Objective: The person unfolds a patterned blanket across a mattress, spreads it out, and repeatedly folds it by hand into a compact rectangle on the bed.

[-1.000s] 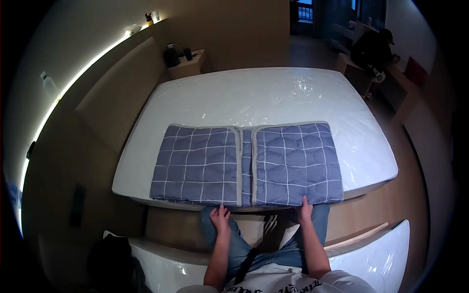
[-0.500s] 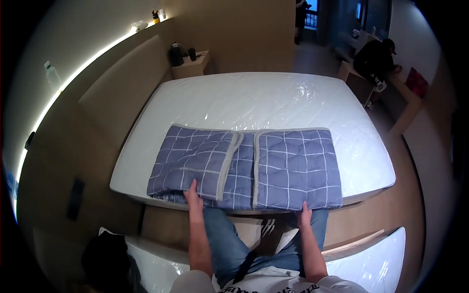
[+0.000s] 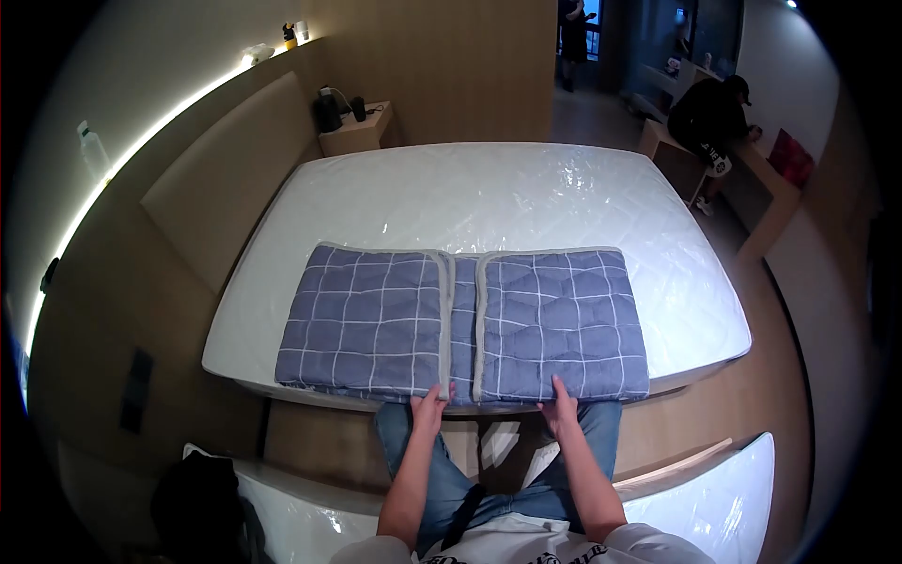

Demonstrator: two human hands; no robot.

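Note:
A blue-grey quilt (image 3: 554, 315) with white grid lines and grey binding lies at the near edge of the plastic-covered mattress (image 3: 470, 193). Its two side panels are folded inward, with a narrow strip between them. At the near inner corner of the left panel, my left hand (image 3: 429, 408) grips the bound edge, thumb on top. My right hand (image 3: 561, 410) pinches the front edge of the right panel, its thumb above and its other fingers partly hidden underneath.
Behind my legs lies another plastic-covered mattress (image 3: 700, 508), with a dark item (image 3: 195, 498) at its left. A headboard (image 3: 235, 179) and nightstand (image 3: 357, 136) border the bed. One person (image 3: 709, 117) sits at a desk; another (image 3: 573, 42) stands farther back.
My left hand has moved right to the left panel's inner corner, and that panel now lies flatter and straighter. My right hand has shifted left along the front edge.

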